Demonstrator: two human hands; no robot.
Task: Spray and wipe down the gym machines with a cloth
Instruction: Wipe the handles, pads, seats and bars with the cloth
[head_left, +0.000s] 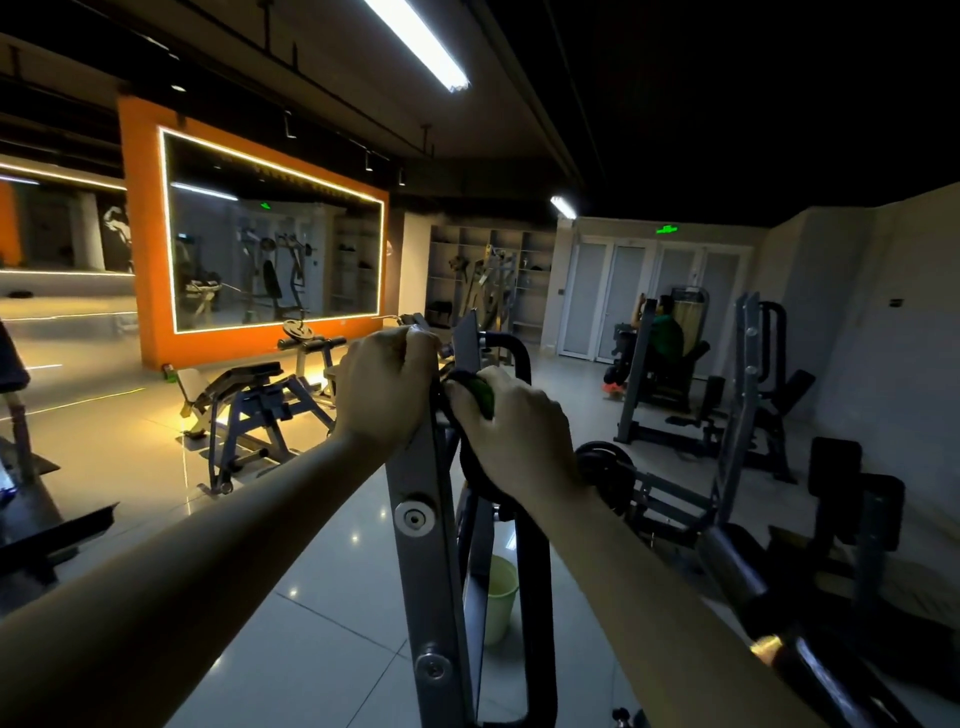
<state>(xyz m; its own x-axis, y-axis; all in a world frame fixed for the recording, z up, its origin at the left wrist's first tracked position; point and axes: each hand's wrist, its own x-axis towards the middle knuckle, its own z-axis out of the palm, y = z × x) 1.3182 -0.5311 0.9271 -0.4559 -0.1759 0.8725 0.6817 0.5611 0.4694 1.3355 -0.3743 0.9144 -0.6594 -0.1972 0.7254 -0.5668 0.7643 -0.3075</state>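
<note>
Room: dim gym, lit by a ceiling tube light above and ahead of my hands. Floor: pale glossy tile with reflections, below both forearms. Orange-framed mirror with a lit edge, far left of my left hand; a bench machine stands between them. Grey machine upright rises between my arms. Pale green bucket sits on the floor behind it, under my right forearm. Left hand is clenched round the upright's top. Right hand grips the green cloth, held against the black curved bar just beside my left hand.
</note>
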